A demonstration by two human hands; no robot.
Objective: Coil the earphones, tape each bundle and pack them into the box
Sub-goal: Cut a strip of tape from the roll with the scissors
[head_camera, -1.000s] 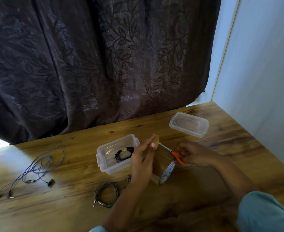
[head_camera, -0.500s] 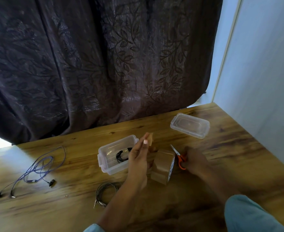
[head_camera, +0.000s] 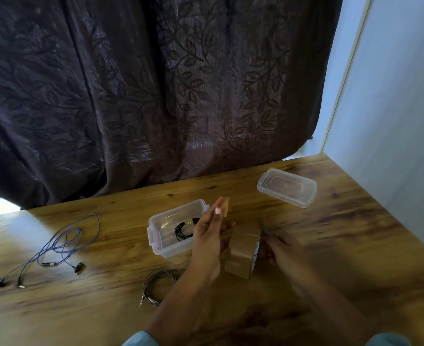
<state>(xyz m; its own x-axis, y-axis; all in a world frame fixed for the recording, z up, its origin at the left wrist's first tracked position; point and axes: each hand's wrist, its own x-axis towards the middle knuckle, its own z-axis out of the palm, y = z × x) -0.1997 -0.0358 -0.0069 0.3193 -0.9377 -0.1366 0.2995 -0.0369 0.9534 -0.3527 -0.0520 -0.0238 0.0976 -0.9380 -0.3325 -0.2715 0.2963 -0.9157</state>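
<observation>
**Three earphone sets, one already boxed, and a cut strip of tape held ready**

One black coiled bundle (head_camera: 184, 229) lies inside the clear plastic box (head_camera: 156, 236), which sits open near the middle of the wooden table (head_camera: 343, 245). A second set, the grey coil (head_camera: 159, 285), rests flat on the table just in front of the box, its jack plug pointing toward the near edge; it shows no tape that I can make out, so it is probably the bundle the strip is meant for. The third, a purple earphone set (head_camera: 63, 245), sprawls loose and uncoiled well to the left, its dark earbuds spread apart.

The left hand (head_camera: 207, 243) is raised beside the box with thumb and forefinger pinched together on a short piece of brown tape (head_camera: 224, 208), held upright and clear of everything, likely to keep the sticky face from catching on skin or table. The brown tape roll (head_camera: 242, 253) stands tilted just right of that hand, smooth and glossy, with a white printed core edge showing. The right hand (head_camera: 281, 248) is blurred against the roll's far side; its fingers seem curled around something, possibly scissors, but I cannot tell what, or how tightly.

The box lid (head_camera: 287, 187), translucent with rounded corners, lies set aside well to the right, leaving the box mouth free. A dark leaf-patterned curtain (head_camera: 156, 96) hangs behind the table.
</observation>
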